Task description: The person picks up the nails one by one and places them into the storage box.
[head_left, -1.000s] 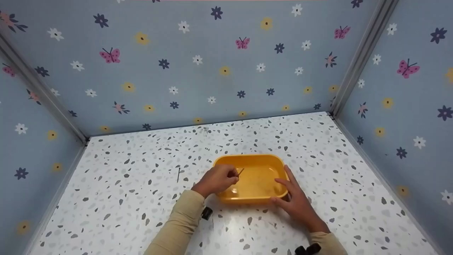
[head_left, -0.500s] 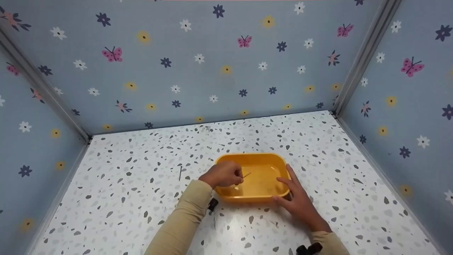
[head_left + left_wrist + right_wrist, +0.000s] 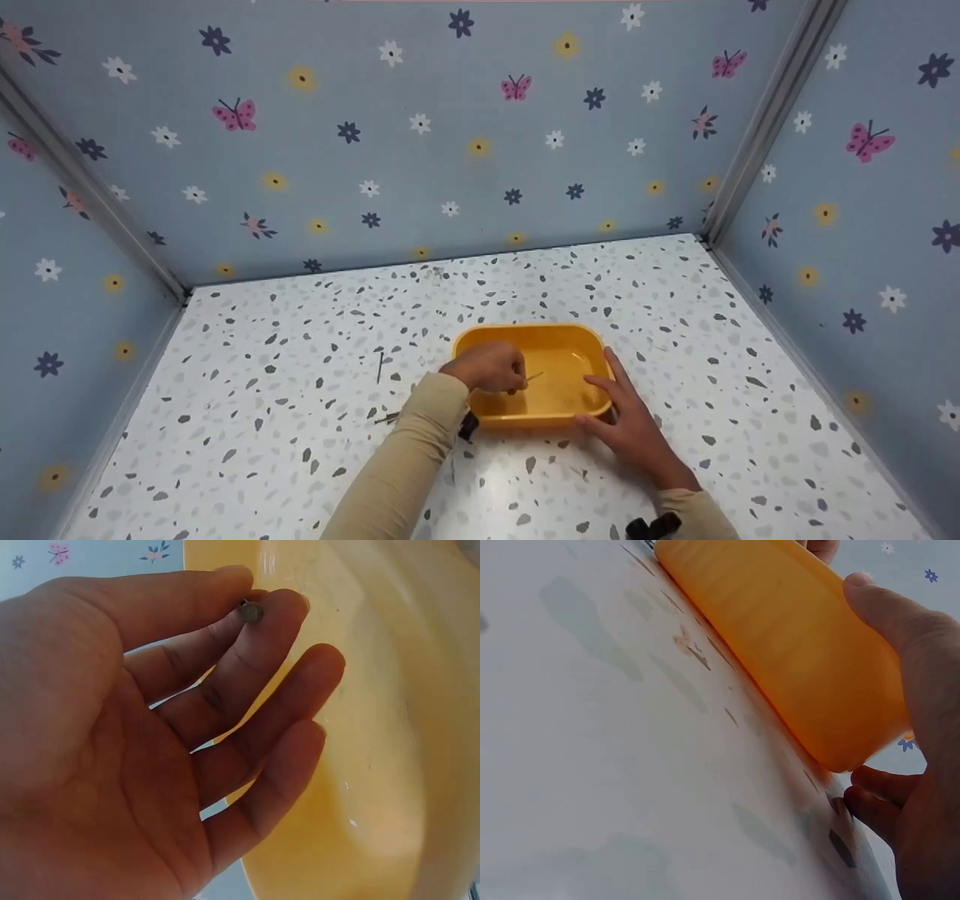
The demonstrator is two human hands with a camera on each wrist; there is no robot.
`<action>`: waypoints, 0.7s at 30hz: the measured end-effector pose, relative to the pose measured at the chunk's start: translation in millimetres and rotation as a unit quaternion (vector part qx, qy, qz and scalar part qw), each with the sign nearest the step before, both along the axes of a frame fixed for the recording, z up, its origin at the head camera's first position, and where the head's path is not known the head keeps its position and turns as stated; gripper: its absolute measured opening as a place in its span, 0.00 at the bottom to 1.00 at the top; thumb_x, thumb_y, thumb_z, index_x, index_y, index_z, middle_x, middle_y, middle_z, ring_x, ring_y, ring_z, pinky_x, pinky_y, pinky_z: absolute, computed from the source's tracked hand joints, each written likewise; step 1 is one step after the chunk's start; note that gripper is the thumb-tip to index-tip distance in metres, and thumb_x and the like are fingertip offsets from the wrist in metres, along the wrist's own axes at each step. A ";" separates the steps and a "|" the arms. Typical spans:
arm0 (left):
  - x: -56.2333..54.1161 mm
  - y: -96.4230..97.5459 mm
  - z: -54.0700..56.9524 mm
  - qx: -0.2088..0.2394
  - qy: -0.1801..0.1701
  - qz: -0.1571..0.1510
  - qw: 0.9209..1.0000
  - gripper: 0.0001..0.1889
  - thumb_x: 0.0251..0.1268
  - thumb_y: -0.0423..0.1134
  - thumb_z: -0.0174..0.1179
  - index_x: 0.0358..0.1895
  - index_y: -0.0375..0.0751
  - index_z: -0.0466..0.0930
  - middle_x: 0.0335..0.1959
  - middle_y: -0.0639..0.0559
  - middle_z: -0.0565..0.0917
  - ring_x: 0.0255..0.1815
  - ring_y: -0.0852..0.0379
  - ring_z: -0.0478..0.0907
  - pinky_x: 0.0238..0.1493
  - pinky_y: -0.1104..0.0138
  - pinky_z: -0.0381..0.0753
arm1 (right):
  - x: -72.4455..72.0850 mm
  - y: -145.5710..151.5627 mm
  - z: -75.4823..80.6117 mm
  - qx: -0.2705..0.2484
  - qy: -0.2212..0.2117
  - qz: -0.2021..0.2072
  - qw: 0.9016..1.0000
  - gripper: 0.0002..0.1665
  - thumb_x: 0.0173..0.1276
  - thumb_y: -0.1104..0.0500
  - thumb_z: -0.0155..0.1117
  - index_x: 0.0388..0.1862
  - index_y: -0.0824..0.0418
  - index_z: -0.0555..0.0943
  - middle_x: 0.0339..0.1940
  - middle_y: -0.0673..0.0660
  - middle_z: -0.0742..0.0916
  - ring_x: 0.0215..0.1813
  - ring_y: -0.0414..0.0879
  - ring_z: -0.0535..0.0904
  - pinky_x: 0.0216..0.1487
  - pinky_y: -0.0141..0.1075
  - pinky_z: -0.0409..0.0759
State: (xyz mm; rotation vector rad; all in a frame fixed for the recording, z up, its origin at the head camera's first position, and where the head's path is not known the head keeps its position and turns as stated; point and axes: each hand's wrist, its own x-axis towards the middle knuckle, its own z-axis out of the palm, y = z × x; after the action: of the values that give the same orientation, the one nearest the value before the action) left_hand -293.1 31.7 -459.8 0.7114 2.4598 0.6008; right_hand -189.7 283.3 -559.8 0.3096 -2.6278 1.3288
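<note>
My left hand is over the left part of a yellow plastic tray, pinching a thin nail between thumb and forefinger. In the left wrist view the nail's round grey head shows at the fingertips, while the other fingers are loosely bent with gaps between them. At the tray's right end, my right hand holds the rim. The right wrist view has its thumb on the upper edge and two fingers low at the bottom corner.
A single nail lies on the speckled white table left of the tray. Several more nails stick out beside the left sleeve. Flowered blue panels enclose the table at the back and both sides.
My left hand has moved right, farther over the tray, with the nail. Several nails have come into view beside the left sleeve. The right hand stays at the tray's end.
</note>
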 end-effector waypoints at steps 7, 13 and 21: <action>1.4 11.8 -2.9 -0.010 0.015 -0.003 1.000 0.08 0.68 0.43 0.65 0.35 0.43 0.88 0.27 0.55 0.85 0.26 0.60 0.74 0.29 0.68 0.73 | 0.6 -0.2 1.1 0.000 -0.002 0.003 1.000 0.41 0.63 0.38 0.71 0.69 0.55 0.75 0.84 0.50 0.49 0.81 0.50 0.48 0.75 0.38 0.53; -1.7 17.6 -9.0 0.005 -0.006 -0.008 1.000 0.09 0.68 0.44 0.66 0.31 0.44 0.86 0.26 0.55 0.85 0.26 0.60 0.74 0.30 0.68 0.72 | 0.3 -0.2 1.3 -0.003 -0.005 0.004 1.000 0.40 0.63 0.38 0.71 0.69 0.56 0.75 0.84 0.50 0.49 0.81 0.48 0.48 0.71 0.24 0.49; 0.7 23.8 -11.4 -0.023 0.014 0.005 1.000 0.09 0.66 0.43 0.66 0.29 0.45 0.85 0.24 0.56 0.82 0.25 0.59 0.73 0.28 0.68 0.71 | 1.0 0.4 1.5 0.005 -0.009 -0.002 1.000 0.40 0.63 0.37 0.71 0.69 0.55 0.75 0.84 0.48 0.49 0.81 0.48 0.48 0.73 0.30 0.50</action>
State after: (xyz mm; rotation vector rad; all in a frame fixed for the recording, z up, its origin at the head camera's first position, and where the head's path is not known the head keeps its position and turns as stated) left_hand -292.4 55.5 -471.1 0.6950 2.4951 0.5395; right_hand -188.7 283.8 -558.3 0.2950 -2.6492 1.3254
